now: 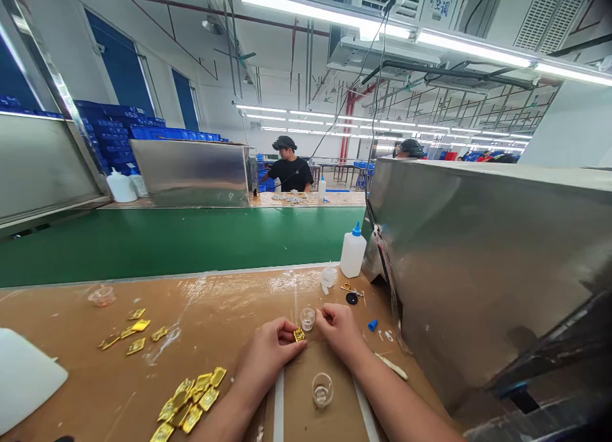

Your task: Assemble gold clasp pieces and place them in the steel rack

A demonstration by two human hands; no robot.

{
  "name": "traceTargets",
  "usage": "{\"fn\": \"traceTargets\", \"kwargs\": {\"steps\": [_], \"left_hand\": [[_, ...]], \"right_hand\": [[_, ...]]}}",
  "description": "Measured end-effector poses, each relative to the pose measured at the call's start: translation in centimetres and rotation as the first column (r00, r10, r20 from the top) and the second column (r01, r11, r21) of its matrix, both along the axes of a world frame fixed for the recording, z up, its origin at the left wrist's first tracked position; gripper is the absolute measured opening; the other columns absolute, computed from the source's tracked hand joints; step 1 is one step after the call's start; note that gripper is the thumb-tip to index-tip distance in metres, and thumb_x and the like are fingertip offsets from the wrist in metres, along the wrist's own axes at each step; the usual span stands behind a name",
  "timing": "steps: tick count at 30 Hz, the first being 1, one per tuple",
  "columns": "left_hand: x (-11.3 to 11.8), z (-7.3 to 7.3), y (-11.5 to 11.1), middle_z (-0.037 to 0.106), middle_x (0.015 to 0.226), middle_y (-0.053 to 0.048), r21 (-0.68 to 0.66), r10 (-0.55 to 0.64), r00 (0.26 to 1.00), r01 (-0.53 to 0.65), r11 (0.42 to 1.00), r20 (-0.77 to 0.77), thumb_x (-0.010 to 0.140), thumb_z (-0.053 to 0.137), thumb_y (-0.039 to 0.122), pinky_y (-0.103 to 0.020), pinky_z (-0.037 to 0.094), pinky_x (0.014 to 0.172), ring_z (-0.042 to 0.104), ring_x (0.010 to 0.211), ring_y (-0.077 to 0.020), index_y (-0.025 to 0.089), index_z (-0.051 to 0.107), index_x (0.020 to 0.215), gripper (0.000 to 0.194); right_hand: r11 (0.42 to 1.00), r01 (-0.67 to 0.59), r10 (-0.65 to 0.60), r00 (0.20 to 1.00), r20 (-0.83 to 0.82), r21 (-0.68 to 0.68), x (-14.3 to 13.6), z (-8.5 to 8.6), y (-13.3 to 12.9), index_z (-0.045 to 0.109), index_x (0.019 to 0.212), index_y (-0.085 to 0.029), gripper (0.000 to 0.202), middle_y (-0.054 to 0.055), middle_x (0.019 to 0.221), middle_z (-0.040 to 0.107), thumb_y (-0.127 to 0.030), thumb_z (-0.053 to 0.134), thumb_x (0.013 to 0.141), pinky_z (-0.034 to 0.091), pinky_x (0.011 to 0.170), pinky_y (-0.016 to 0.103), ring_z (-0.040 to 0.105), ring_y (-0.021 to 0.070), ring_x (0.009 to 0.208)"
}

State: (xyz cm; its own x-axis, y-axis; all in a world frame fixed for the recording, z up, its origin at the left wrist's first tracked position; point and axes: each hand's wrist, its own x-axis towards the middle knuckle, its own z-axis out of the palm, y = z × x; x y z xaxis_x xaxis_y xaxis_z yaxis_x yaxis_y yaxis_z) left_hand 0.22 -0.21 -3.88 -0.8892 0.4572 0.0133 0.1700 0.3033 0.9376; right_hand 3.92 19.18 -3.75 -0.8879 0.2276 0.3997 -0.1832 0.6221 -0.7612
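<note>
My left hand (pixel 272 349) pinches a small gold square piece (pixel 299 335) between thumb and fingers, just above the brown work surface. Beside that piece stands a small clear cup (pixel 307 319). On the cup's other side is my right hand (pixel 338 327), its fingers closed in a pinch at the rim; what they hold, if anything, is too small to make out. A second clear cup (pixel 322 391) sits nearer to me, between my forearms. Left of my left forearm lies a heap of gold pieces (pixel 194 397).
More gold pieces (pixel 136 345) lie scattered farther left, near a shallow clear dish (pixel 102 295). A white bottle with a blue cap (pixel 352 254) stands at the back right beside a large metal box (pixel 478 257). Beyond runs a green belt (pixel 191 238); a person (pixel 289 171) works across it.
</note>
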Motion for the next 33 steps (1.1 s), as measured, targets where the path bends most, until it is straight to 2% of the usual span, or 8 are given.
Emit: {"fn": "traceTargets", "kwargs": {"steps": [3, 7, 12, 19, 24, 33], "left_hand": [[0.0, 0.1, 0.0, 0.075, 0.083, -0.008, 0.020, -0.007, 1.000, 0.007, 1.000, 0.013, 0.067, 0.081, 0.043, -0.031, 0.053, 0.067, 0.072, 0.079, -0.0259, 0.017, 0.069, 0.085, 0.034], [-0.3, 0.0, 0.0, 0.076, 0.084, -0.009, 0.017, -0.011, 0.999, 0.011, 1.000, 0.030, 0.064, 0.082, 0.045, -0.032, 0.054, 0.069, 0.072, 0.080, -0.0266, 0.017, 0.069, 0.087, 0.038], [-0.4, -0.1, -0.1, 0.076, 0.085, -0.009, 0.032, -0.019, 0.999, 0.018, 0.999, 0.042, 0.066, 0.082, 0.045, -0.034, 0.054, 0.072, 0.072, 0.082, -0.0273, 0.017, 0.069, 0.089, 0.039], [0.0, 0.0, 0.1, 0.075, 0.078, -0.007, 0.027, 0.025, 1.000, -0.025, 0.999, 0.006, 0.064, 0.083, 0.031, -0.030, 0.051, 0.065, 0.071, 0.074, -0.0246, 0.017, 0.070, 0.083, 0.027], [0.0, -0.2, 0.0, 0.075, 0.083, -0.008, 0.043, 0.039, 0.999, -0.039, 0.998, 0.006, 0.064, 0.087, 0.038, -0.030, 0.053, 0.067, 0.071, 0.077, -0.0249, 0.017, 0.071, 0.084, 0.033], [-0.1, -0.1, 0.0, 0.075, 0.083, -0.009, 0.043, 0.010, 1.000, -0.010, 0.999, 0.013, 0.063, 0.088, 0.045, -0.031, 0.053, 0.067, 0.071, 0.078, -0.0267, 0.017, 0.070, 0.084, 0.040]], "right_hand": [[0.990, 0.020, -0.024, 0.999, -0.028, -0.143, 0.4, 0.7, 0.1, 0.032, 0.054, -0.020, 0.038, -0.004, 0.054, 0.029, -0.038, 0.050, 0.082, 0.019, 0.054, 0.026, 0.029, 0.0097, 0.054], [0.979, 0.001, 0.000, 1.000, 0.004, -0.203, 1.4, 1.3, 0.0, 0.027, 0.053, -0.022, 0.038, -0.004, 0.054, 0.025, -0.041, 0.046, 0.080, 0.018, 0.053, 0.025, 0.026, 0.0091, 0.054], [0.976, -0.061, 0.074, 0.996, 0.056, -0.211, 1.7, 1.3, -0.7, 0.027, 0.052, -0.021, 0.038, -0.004, 0.055, 0.024, -0.041, 0.048, 0.077, 0.017, 0.052, 0.025, 0.026, 0.0085, 0.054], [0.984, -0.085, 0.101, 0.990, 0.103, -0.154, 1.2, 0.6, -0.8, 0.028, 0.052, -0.021, 0.040, -0.004, 0.055, 0.024, -0.044, 0.048, 0.079, 0.018, 0.053, 0.026, 0.026, 0.0090, 0.054], [0.981, -0.128, 0.143, 0.985, 0.095, -0.145, 1.1, 0.6, -0.8, 0.029, 0.053, -0.021, 0.041, -0.003, 0.055, 0.025, -0.045, 0.050, 0.080, 0.019, 0.053, 0.026, 0.027, 0.0096, 0.054], [0.979, -0.092, 0.108, 0.991, 0.080, -0.180, 1.1, 0.6, -0.8, 0.028, 0.052, -0.021, 0.039, -0.003, 0.055, 0.024, -0.042, 0.049, 0.078, 0.017, 0.052, 0.026, 0.025, 0.0092, 0.054]]}}
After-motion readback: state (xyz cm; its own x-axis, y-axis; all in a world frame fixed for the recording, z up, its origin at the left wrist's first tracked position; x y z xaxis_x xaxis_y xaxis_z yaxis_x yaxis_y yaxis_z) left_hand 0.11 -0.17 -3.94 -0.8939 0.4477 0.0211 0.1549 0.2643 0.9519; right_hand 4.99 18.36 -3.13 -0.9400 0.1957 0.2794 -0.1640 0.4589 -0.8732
